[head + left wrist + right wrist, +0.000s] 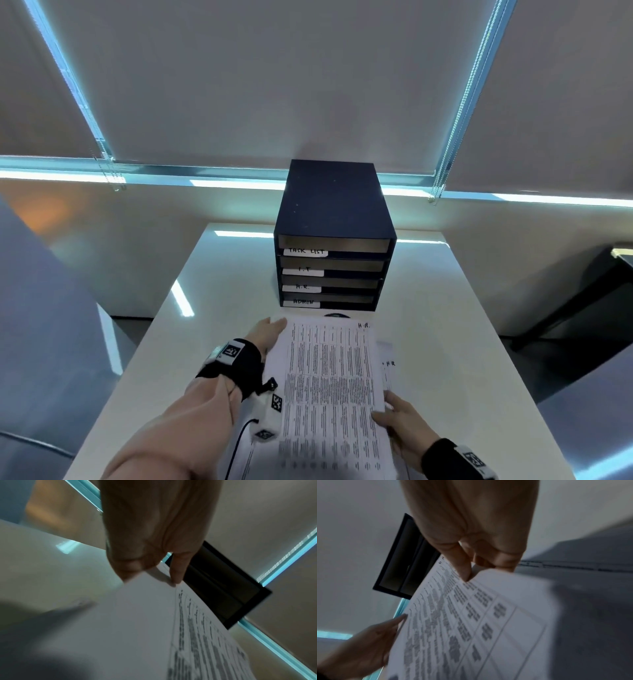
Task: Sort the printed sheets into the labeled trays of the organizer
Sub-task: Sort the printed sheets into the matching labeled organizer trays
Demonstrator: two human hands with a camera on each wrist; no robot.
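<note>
A dark blue organizer (334,212) stands at the table's far middle, its four trays labelled TASK LIST, I.T, H.R. and ADMIN from top to bottom. Just in front of it, both hands hold a printed sheet (329,383) marked H.R. at its top right corner. My left hand (274,329) grips the sheet's far left edge, a finger on top (176,574). My right hand (387,411) pinches the near right edge (481,572). A second sheet (388,366) marked HR lies beneath, mostly covered.
The white table (445,308) runs out to the left and right of the organizer. More paper (245,459) peeks out under the held sheet at the near edge. A dark cabinet (582,308) stands off the table's right side. Closed blinds hang behind.
</note>
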